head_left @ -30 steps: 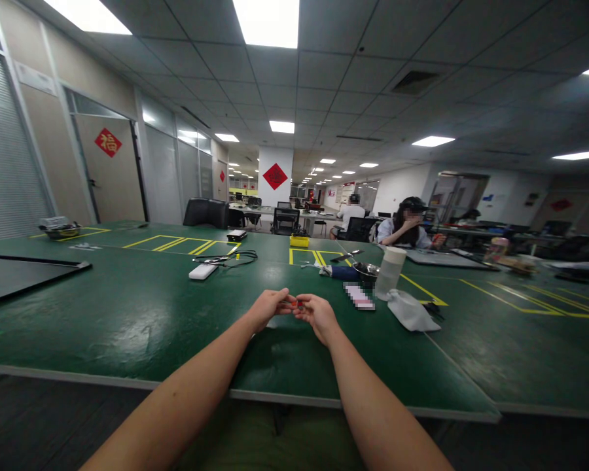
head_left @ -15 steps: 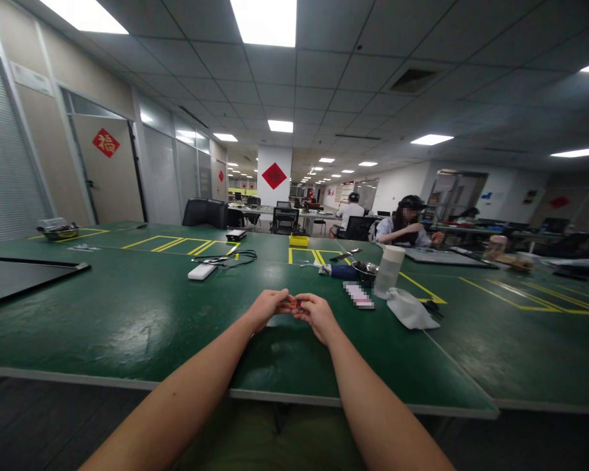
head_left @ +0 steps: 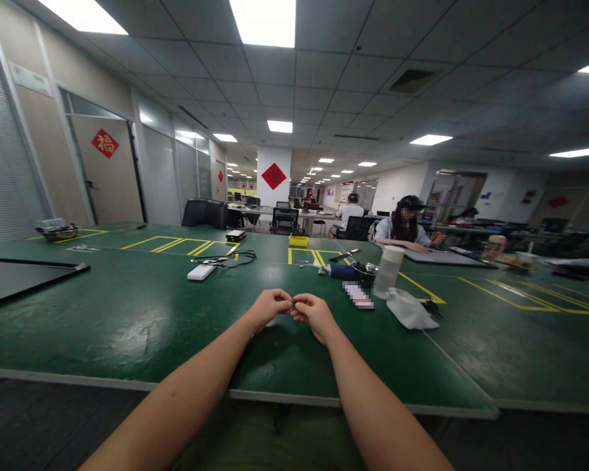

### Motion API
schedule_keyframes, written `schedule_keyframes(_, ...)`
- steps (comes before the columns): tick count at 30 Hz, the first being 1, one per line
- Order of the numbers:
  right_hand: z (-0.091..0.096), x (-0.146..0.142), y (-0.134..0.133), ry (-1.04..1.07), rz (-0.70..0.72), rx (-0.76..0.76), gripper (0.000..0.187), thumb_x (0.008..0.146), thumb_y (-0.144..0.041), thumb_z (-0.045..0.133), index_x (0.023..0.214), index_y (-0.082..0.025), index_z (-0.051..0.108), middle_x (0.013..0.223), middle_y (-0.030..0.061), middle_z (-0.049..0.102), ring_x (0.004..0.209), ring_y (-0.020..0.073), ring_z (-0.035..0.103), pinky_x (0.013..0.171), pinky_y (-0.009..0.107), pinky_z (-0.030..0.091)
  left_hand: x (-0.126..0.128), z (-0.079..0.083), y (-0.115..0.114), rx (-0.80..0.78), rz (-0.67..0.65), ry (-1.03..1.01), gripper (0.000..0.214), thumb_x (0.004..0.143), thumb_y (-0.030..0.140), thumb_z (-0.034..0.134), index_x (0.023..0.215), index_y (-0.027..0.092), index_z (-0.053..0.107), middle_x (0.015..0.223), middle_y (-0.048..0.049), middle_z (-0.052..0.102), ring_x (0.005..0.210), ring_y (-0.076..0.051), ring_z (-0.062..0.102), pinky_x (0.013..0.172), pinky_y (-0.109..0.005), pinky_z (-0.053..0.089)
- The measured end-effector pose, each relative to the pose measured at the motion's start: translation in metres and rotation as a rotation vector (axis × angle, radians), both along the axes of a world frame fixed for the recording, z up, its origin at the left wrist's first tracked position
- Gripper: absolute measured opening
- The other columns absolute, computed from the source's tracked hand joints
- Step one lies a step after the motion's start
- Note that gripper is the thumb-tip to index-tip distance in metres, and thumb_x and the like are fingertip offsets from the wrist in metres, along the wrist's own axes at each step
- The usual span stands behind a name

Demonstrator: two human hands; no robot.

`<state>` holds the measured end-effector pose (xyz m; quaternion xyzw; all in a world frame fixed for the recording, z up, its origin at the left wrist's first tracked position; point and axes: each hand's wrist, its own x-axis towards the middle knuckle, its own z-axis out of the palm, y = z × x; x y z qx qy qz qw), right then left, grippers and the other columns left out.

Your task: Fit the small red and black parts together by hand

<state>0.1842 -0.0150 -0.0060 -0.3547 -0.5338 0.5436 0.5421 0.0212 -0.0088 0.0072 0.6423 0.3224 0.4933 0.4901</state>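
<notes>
Left hand (head_left: 271, 310) and right hand (head_left: 315, 314) fingertips pinch small item (head_left: 292, 304), mostly hidden, inboard of near edge (head_left: 285, 396); green table (head_left: 142, 314) runs leftward to black-edged panel (head_left: 17, 278).

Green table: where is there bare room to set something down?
The green table is bare between the flat panel and the left hand, and on the near side of the white bag. Crowding lies beyond and right of the right hand: that bag, a pixelated rectangle, bottle, bowl.
</notes>
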Motion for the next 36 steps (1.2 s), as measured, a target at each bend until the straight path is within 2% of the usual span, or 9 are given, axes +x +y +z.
schedule_keyframes(6,0.006,0.000,-0.004,0.068,0.025,-0.032,0.019,0.069,-0.023,0.064,0.085,-0.014,0.062,0.070,0.0058,0.068,0.058,0.0136,0.065,0.055,0.024,0.052,0.001,0.005,-0.002,-0.110,-0.016,-0.082,0.013,0.068,0.014,0.062,0.080,0.010,0.067,0.072,-0.0054,0.068,0.063,-0.012,0.062,0.070,-0.027,0.050)
schedule_keyframes(11,0.009,0.000,-0.005,0.123,0.030,-0.069,0.012,0.074,-0.021,0.056,0.083,-0.014,0.061,0.067,0.0070,0.068,0.058,0.0154,0.065,0.054,0.025,0.052,0.000,0.004,0.001,-0.170,-0.041,-0.122,0.020,0.076,0.027,0.061,0.079,0.009,0.069,0.072,-0.0072,0.068,0.066,-0.013,0.063,0.071,-0.026,0.051)
schedule_keyframes(17,0.008,0.000,-0.003,0.112,0.006,-0.092,0.014,0.072,-0.012,0.051,0.082,-0.014,0.061,0.068,0.0069,0.069,0.056,0.0153,0.066,0.053,0.025,0.053,0.000,0.002,0.004,-0.243,-0.054,-0.191,0.033,0.078,0.039,0.060,0.080,0.007,0.069,0.078,-0.0117,0.069,0.069,-0.016,0.065,0.071,-0.028,0.052)
schedule_keyframes(36,0.012,0.000,-0.005,0.109,-0.023,-0.079,0.011,0.074,-0.017,0.054,0.081,-0.014,0.061,0.062,0.0054,0.066,0.056,0.0147,0.065,0.052,0.024,0.052,-0.001,0.005,0.003,-0.309,-0.049,-0.220,0.036,0.082,0.040,0.058,0.083,0.005,0.069,0.083,-0.0164,0.070,0.073,-0.019,0.068,0.065,-0.024,0.054)
